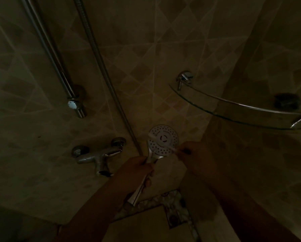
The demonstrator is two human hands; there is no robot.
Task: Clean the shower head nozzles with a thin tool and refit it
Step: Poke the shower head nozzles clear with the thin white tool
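Observation:
The scene is dim. A round white shower head (162, 139) with several nozzle holes faces me, low in the middle of the view. My left hand (137, 169) grips its chrome handle (141, 187) just below the head. My right hand (193, 156) is at the head's right edge and pinches a thin pale tool (172, 149) whose tip lies on the nozzle face. The metal hose (100, 67) runs up and to the left from the handle.
A chrome slide rail (50, 49) hangs at the upper left, its lower end (74, 105) near the wall. The mixer tap (99, 154) sits left of my hands. A curved glass corner shelf (242, 109) juts out at the right. Tiled walls surround everything.

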